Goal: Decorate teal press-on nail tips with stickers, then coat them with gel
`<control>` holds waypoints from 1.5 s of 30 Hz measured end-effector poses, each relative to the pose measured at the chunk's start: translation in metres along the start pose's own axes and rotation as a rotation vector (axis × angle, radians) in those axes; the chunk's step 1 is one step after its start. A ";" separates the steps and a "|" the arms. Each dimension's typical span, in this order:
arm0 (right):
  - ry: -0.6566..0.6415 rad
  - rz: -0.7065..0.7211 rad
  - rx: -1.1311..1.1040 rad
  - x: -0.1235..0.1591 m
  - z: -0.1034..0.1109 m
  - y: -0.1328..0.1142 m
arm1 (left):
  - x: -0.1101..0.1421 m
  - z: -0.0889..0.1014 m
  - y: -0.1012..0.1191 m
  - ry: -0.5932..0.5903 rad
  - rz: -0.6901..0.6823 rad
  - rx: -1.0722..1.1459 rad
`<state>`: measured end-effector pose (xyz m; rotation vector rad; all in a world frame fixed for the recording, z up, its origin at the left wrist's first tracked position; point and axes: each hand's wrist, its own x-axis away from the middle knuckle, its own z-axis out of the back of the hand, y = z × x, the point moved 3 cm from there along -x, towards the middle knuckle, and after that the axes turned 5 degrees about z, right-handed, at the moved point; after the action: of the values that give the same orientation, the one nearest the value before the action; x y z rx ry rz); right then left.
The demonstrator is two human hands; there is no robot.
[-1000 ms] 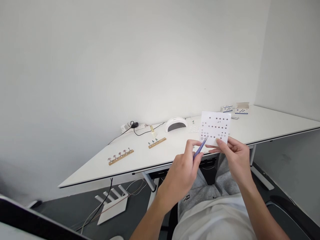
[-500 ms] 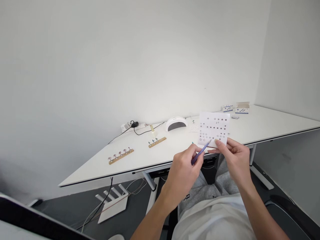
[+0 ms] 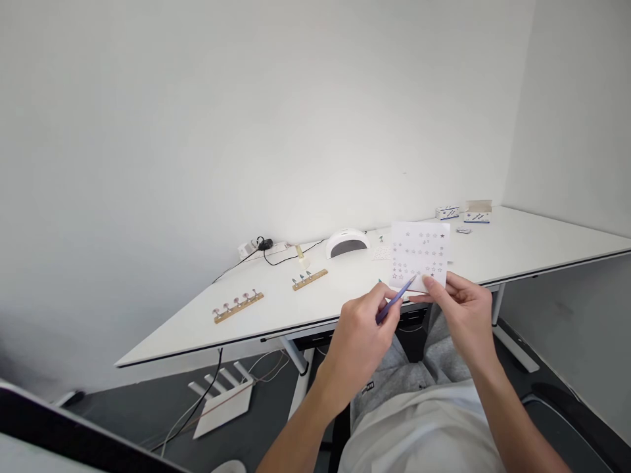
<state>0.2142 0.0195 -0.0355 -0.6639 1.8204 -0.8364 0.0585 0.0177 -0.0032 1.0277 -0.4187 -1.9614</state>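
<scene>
My right hand (image 3: 461,302) pinches the lower edge of a white sticker sheet (image 3: 419,259) printed with rows of small silver stars. The sheet is held up above the near edge of the table. In my left hand (image 3: 363,325) is a pair of purple tweezers (image 3: 394,301), gripped like a pen. Their tip lies at the sheet's lower part, near the bottom row of stars; whether it touches a star I cannot tell. A small teal tip shows just above my left fingers, mostly hidden.
On the white table (image 3: 276,309) are a wooden strip with pink-topped stands (image 3: 239,309), a shorter strip with teal nail tips (image 3: 310,280), a small bottle (image 3: 302,259), a white nail lamp (image 3: 348,244) and two small boxes (image 3: 478,211). A router (image 3: 224,407) with cables sits below.
The sheet has shifted slightly left and its tilt has changed, so the stars look paler. The tweezers have moved right and down along its bottom row. My right hand keeps its grip.
</scene>
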 end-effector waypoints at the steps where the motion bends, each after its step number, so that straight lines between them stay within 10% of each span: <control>1: 0.002 0.001 0.003 0.000 0.000 0.000 | 0.000 0.000 0.000 -0.004 0.003 0.005; 45: 0.037 0.031 -0.014 -0.001 0.001 0.002 | -0.002 -0.006 -0.002 0.013 0.024 0.165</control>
<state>0.2152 0.0208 -0.0368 -0.6319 1.8666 -0.8208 0.0625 0.0211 -0.0076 1.1331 -0.5905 -1.9228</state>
